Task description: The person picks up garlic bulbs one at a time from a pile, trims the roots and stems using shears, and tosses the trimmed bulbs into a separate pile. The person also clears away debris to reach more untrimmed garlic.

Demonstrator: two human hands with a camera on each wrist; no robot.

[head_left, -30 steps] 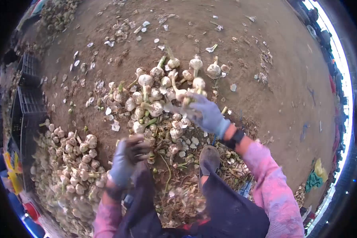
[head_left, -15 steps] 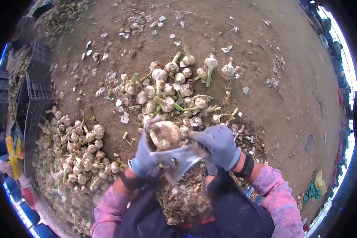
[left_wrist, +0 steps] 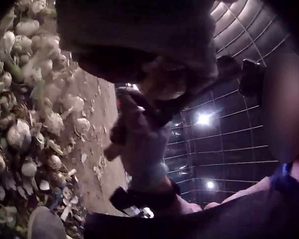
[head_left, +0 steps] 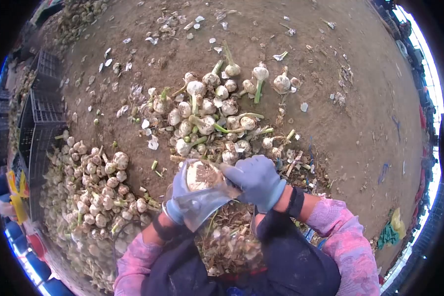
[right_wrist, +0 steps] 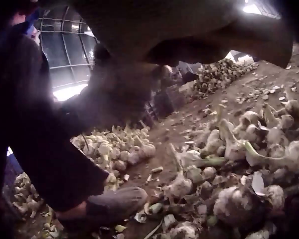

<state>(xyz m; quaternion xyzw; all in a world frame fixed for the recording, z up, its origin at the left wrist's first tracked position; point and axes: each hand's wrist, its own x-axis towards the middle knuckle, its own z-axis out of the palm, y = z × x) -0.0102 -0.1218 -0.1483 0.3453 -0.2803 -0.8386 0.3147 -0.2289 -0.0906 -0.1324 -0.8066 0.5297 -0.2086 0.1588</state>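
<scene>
My gloved left hand point(head_left: 180, 190) holds a whitish garlic bulb point(head_left: 201, 176) with soil-brown patches. It is held low in front of the knees. The gloved right hand point(head_left: 255, 181) has its fingers curled, with the thumb close to the bulb's right side. From this hand a broad, shiny grey blade point(head_left: 202, 201) slants down and left beneath the bulb, overlapping the left hand; its handle is hidden. In the left wrist view the right hand point(left_wrist: 144, 142) appears dark. Beyond the hands lies a loose heap of garlic bulbs with stems point(head_left: 204, 124).
A larger pile of trimmed garlic point(head_left: 101, 197) lies at left beside black crates point(head_left: 48, 106). Scraps of stem and skin point(head_left: 232, 241) cover the ground between the feet. A shoe point(right_wrist: 117, 201) stands near the heap. Bare soil point(head_left: 360, 133) stretches right.
Both hands have come together in front of the knees. The left hand has taken hold of a garlic bulb; the right hand has drawn back from the heap, bringing the blade below the bulb.
</scene>
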